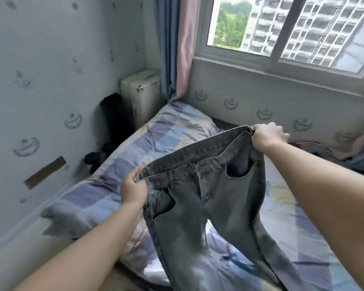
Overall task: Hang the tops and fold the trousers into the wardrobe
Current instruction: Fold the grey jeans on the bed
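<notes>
Grey jeans [214, 198] hang in the air above the bed, front side toward me, waistband spread wide and tilted up to the right. My left hand [133, 189] grips the lower left corner of the waistband. My right hand [268, 137] pinches the upper right corner. Both legs drop down toward the bed; their ends run out of the frame at the bottom. No wardrobe is in view.
The bed [97, 198] has a blue, purple and yellow checked cover with a pillow [183, 120] at its head. More clothes [332, 152] are heaped at the right by the wall. A cream box [141, 95] and dark things [114, 120] fill the corner under the curtains [174, 49].
</notes>
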The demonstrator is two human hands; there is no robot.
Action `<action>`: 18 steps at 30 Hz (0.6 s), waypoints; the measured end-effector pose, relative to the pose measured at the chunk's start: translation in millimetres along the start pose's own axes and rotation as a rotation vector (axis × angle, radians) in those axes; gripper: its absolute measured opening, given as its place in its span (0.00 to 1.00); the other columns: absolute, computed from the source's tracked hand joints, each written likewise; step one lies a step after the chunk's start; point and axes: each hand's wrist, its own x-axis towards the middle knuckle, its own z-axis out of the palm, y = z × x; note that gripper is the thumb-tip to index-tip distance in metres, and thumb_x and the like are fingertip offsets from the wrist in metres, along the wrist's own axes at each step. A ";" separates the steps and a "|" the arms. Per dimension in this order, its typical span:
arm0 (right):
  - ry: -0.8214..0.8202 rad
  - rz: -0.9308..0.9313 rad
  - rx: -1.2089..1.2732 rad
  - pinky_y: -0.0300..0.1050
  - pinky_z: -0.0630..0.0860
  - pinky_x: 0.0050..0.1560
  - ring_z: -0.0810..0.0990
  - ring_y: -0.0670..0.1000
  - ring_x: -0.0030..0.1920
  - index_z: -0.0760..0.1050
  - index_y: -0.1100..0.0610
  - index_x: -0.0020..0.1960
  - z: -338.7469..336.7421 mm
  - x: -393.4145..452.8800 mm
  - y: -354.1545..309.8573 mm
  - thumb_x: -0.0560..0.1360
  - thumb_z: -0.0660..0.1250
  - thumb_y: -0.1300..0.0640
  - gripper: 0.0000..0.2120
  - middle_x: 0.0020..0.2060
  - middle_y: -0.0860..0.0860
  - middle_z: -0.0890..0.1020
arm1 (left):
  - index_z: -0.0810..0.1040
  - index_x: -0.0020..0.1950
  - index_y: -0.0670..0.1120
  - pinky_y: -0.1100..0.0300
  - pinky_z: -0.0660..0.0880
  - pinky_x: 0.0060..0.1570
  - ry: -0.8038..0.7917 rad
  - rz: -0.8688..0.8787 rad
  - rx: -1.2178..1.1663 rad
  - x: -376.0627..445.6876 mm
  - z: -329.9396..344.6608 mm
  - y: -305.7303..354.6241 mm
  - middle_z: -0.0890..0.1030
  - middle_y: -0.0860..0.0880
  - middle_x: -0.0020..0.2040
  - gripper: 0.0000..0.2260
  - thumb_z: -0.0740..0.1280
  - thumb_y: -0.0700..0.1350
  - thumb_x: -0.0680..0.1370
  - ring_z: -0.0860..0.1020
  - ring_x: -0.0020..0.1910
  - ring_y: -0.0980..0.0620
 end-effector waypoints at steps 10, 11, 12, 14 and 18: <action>-0.063 -0.284 0.002 0.46 0.68 0.46 0.76 0.61 0.57 0.73 0.54 0.57 86.3 13.3 -169.3 0.77 0.55 0.60 0.13 0.57 0.59 0.77 | 0.79 0.61 0.44 0.58 0.70 0.48 -0.085 0.051 0.608 120.7 -106.2 -86.4 0.82 0.44 0.56 0.14 0.67 0.38 0.76 0.78 0.56 0.43; -0.090 -0.277 0.022 0.46 0.67 0.46 0.76 0.61 0.57 0.73 0.54 0.57 98.4 16.4 -188.2 0.77 0.54 0.61 0.13 0.57 0.60 0.77 | 0.80 0.61 0.45 0.59 0.69 0.47 -0.106 0.034 0.630 135.1 -112.0 -94.7 0.82 0.44 0.55 0.13 0.68 0.38 0.76 0.78 0.56 0.43; -0.119 -0.268 0.047 0.46 0.67 0.46 0.76 0.62 0.56 0.72 0.55 0.56 110.4 20.7 -206.5 0.76 0.54 0.63 0.13 0.57 0.61 0.77 | 0.80 0.60 0.45 0.60 0.69 0.46 -0.125 0.016 0.646 150.0 -116.7 -102.7 0.83 0.44 0.55 0.13 0.68 0.38 0.76 0.78 0.55 0.43; -0.190 -0.246 0.117 0.47 0.69 0.47 0.75 0.62 0.56 0.71 0.56 0.58 132.9 30.5 -243.5 0.75 0.53 0.66 0.15 0.57 0.61 0.76 | 0.80 0.59 0.45 0.61 0.68 0.45 -0.158 -0.020 0.660 180.7 -126.5 -115.9 0.83 0.45 0.54 0.12 0.68 0.38 0.76 0.78 0.55 0.44; -0.232 -0.194 0.265 0.49 0.71 0.48 0.76 0.61 0.53 0.71 0.57 0.59 184.2 56.1 -331.3 0.76 0.53 0.67 0.16 0.54 0.60 0.78 | 0.81 0.57 0.44 0.61 0.67 0.43 -0.185 -0.117 0.696 257.4 -154.8 -145.4 0.83 0.44 0.53 0.11 0.67 0.37 0.75 0.79 0.54 0.43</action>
